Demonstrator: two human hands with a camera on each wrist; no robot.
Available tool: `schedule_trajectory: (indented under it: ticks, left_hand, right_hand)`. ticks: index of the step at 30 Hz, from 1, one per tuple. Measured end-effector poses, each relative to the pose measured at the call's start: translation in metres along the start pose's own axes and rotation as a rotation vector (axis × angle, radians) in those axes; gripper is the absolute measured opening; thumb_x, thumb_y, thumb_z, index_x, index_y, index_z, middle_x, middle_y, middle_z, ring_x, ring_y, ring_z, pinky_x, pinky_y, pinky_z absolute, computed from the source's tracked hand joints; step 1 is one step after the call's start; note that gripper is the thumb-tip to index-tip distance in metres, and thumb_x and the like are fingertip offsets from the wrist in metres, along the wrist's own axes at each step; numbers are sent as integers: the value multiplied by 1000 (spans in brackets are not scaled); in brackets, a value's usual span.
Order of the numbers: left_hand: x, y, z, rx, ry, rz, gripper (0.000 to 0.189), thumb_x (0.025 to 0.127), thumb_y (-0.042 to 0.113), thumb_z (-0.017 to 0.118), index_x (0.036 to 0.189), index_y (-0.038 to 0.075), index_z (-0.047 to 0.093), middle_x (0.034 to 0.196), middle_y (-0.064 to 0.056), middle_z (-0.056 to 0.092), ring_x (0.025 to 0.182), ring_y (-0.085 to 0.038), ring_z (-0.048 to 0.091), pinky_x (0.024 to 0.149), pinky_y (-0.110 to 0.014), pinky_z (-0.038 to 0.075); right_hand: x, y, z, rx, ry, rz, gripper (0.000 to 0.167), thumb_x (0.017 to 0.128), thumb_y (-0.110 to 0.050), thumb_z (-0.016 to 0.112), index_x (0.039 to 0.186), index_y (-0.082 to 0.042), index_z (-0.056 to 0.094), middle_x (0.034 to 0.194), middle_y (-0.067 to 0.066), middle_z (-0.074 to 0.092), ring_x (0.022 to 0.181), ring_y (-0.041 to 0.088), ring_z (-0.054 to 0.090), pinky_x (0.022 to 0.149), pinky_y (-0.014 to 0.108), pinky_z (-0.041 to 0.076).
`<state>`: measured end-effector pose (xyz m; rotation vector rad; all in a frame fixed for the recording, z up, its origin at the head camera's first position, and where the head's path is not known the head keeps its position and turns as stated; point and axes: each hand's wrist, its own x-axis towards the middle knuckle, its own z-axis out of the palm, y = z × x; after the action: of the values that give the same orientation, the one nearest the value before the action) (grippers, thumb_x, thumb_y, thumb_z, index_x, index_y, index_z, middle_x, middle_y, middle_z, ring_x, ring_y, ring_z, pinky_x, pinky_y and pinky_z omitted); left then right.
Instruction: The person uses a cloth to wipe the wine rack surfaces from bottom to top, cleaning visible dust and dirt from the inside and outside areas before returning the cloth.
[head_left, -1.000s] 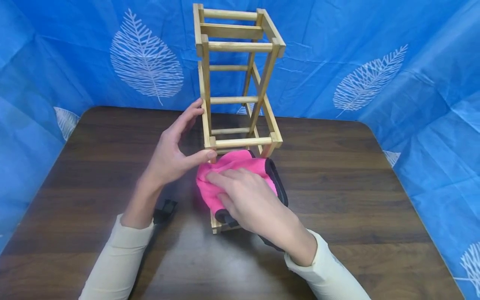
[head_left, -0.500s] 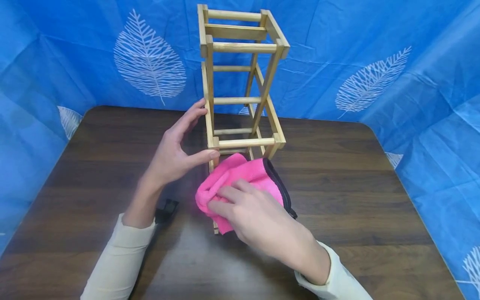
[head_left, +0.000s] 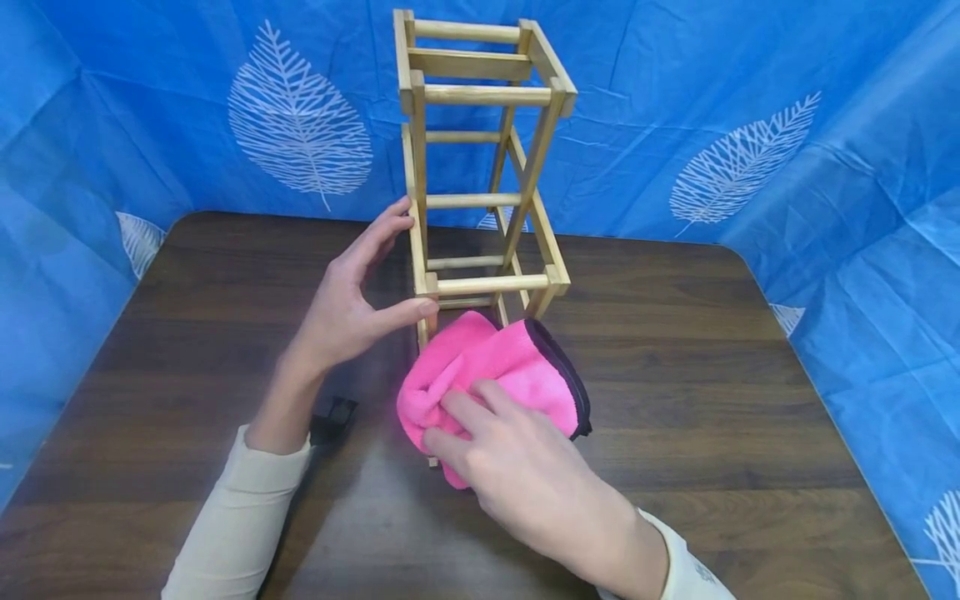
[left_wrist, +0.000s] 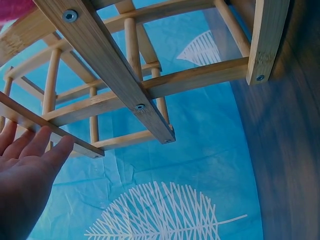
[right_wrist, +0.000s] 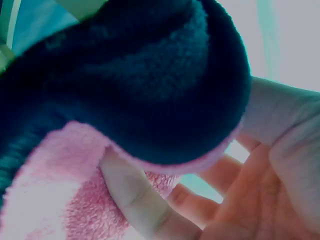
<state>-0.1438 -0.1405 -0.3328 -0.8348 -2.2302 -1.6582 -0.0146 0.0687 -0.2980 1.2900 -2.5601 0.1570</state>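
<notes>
A wooden rack of slats and round rods stands on the table in the head view. My left hand is at its left side, thumb on the front corner and fairly straight fingertips touching the side rail. The left wrist view shows these fingers against a slat. My right hand grips a bunched pink cloth with black edging, held against the rack's lower front. The cloth hides most of that part. In the right wrist view, the thumb and fingers hold the cloth below its dark fold.
The dark wood table extends on both sides of the rack. A blue sheet with white leaf prints hangs behind and beside it. Near the left wrist is a small black object, probably on a strap.
My right hand has drawn the pink cloth down and toward me along the rack's lower front, and the cloth has changed folds. My left hand stays at the rack's side.
</notes>
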Motion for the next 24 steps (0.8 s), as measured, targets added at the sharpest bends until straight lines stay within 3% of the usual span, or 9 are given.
schedule_trajectory:
  ticks: [6, 10, 15, 20, 24]
  left_hand:
    - [1, 0, 0, 3, -1, 4, 74, 78, 21, 83, 143, 9, 49, 155, 10, 36, 141, -11, 33, 113, -35, 30]
    - [2, 1, 0, 2, 3, 15, 74, 77, 21, 83, 142, 8, 50, 155, 10, 36, 141, -11, 33, 113, -33, 30]
    - [1, 1, 0, -9, 8, 23, 74, 76, 19, 85, 141, 7, 51, 155, 8, 37, 141, -11, 34, 113, -33, 29]
    - [1, 1, 0, -27, 10, 31, 74, 77, 20, 85, 141, 7, 51, 155, 7, 37, 141, -12, 34, 113, -33, 29]
    - [1, 0, 0, -28, 13, 26, 74, 78, 22, 84, 142, 7, 50, 155, 8, 36, 141, -12, 34, 113, -33, 29]
  right_hand:
    - [-13, 4, -4, -35, 9, 66, 23, 74, -9, 84, 93, -17, 74, 88, -2, 59, 79, 19, 50, 54, 20, 43]
    - [-25, 7, -7, -35, 55, 95, 21, 73, 0, 78, 88, -14, 72, 85, 0, 56, 78, 20, 49, 51, 22, 42]
    - [-43, 11, -8, -36, 139, 143, 27, 72, 2, 76, 95, -12, 71, 99, 5, 62, 86, 26, 55, 50, 31, 50]
    - [-61, 17, -5, -11, 233, 199, 24, 83, -5, 63, 105, -12, 72, 112, 12, 66, 93, 32, 60, 58, 45, 56]
    - [-69, 21, -5, 9, 284, 239, 28, 81, -4, 64, 106, -9, 73, 110, 14, 67, 94, 34, 61, 71, 47, 55]
